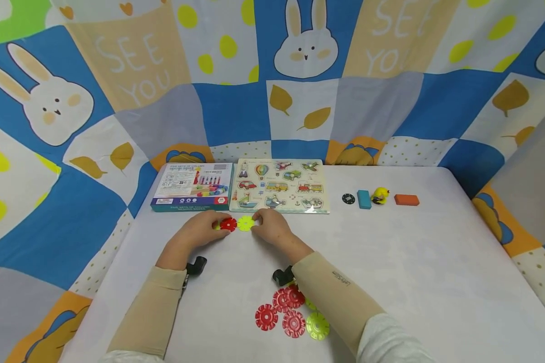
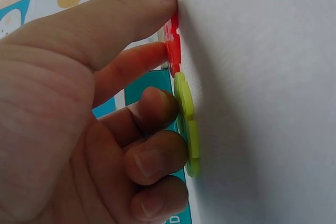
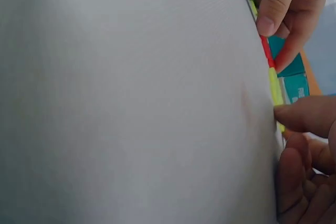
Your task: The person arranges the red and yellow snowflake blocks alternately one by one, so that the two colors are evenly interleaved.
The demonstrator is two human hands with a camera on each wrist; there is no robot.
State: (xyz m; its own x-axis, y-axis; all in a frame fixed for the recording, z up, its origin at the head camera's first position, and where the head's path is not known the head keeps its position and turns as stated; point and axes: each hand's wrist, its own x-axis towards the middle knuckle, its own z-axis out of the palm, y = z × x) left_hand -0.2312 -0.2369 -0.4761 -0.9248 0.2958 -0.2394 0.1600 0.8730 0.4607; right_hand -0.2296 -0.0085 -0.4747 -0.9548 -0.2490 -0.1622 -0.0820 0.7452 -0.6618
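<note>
My left hand (image 1: 196,233) pinches a red notched plastic disc (image 1: 228,225) between thumb and index finger. In the left wrist view its other fingers curl beside another yellow-green notched disc (image 2: 187,124), which borders the red one. On the right, my right hand (image 1: 274,228) pinches a second yellow-green notched disc (image 1: 245,223) at its right edge. This disc meets the red one edge to edge in the right wrist view; whether their slots interlock I cannot tell. The row lies low at the white table surface, just in front of a box and a picture board.
Behind the hands lie a flat teal box (image 1: 192,186) and a wooden picture puzzle board (image 1: 279,185). Several loose red discs (image 1: 266,317) and yellow-green discs (image 1: 318,325) lie near my right forearm. Further right are a black chip (image 1: 348,198), blue block (image 1: 364,199), yellow duck (image 1: 380,195) and orange block (image 1: 406,200).
</note>
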